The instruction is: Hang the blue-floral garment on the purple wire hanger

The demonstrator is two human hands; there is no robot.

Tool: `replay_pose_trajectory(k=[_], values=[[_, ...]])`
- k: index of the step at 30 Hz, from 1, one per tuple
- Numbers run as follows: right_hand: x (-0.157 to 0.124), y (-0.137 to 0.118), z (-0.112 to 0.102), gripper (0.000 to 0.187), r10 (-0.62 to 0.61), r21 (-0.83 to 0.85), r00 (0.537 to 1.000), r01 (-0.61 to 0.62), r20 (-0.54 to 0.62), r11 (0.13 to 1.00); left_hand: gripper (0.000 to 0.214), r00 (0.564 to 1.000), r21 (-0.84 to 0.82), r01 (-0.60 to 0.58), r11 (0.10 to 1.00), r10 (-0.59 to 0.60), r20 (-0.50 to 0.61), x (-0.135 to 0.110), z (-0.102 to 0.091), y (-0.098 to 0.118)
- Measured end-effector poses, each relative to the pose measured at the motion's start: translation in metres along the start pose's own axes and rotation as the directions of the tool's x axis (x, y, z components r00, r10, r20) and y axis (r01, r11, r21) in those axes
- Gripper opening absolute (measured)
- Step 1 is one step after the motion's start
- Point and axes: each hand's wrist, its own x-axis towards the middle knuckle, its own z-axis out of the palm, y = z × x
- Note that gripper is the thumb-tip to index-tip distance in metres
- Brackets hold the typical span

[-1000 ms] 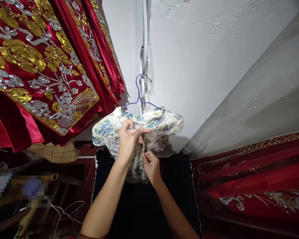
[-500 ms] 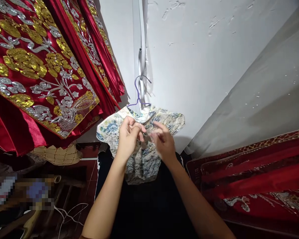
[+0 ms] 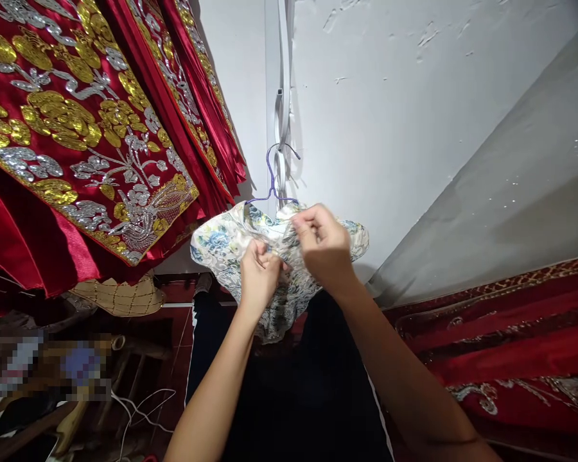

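A short-sleeved floral shirt, cream with blue and green flowers, hangs on a thin purple hanger. My left hand is closed on the front of the shirt, below its neckline. Higher and to the right, my right hand pinches the cloth near the collar, with thumb and fingertips together. Between the hands the fabric is bunched. My hands cover much of the shirt's middle and right side.
Red garments with gold and silver sequins hang at the left. A pale metal stand runs up the white wall. Sheer grey fabric and red cloth are at the right. A white cable lies lower left.
My right hand has risen toward the collar, its fingers now pinched together. My left hand has dropped slightly and closed on the shirt front. The shirt's lower part has drawn up and the view has shifted slightly.
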Motion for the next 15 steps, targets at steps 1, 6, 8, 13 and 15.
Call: replay_pose_trajectory(k=[1,6,8,13,15], values=[[0.003,0.0,-0.007,0.013,0.002,0.026,0.997,0.0,-0.08,1.0,0.029,0.998,0.059,0.054,0.997,-0.056,0.037,-0.003,-0.003,-0.012],[0.005,0.022,-0.072,0.011,0.085,0.183,0.901,-0.006,-0.425,0.983,0.019,0.985,0.304,0.091,0.948,-0.13,0.112,-0.011,-0.024,-0.033],[-0.007,0.044,-0.097,0.014,0.199,0.384,0.883,-0.023,-0.426,0.923,0.019,0.999,0.365,-0.037,0.93,0.026,0.036,0.004,-0.032,-0.02],[-0.069,0.103,-0.111,0.013,0.472,0.803,0.854,-0.117,-0.219,0.584,0.025,0.968,0.681,-0.176,0.711,0.251,-0.013,0.067,-0.049,0.017],[-0.097,0.122,-0.098,0.007,0.54,0.811,0.821,-0.186,-0.182,0.555,0.021,0.952,0.745,-0.2,0.636,0.307,-0.007,0.087,-0.055,0.02]])
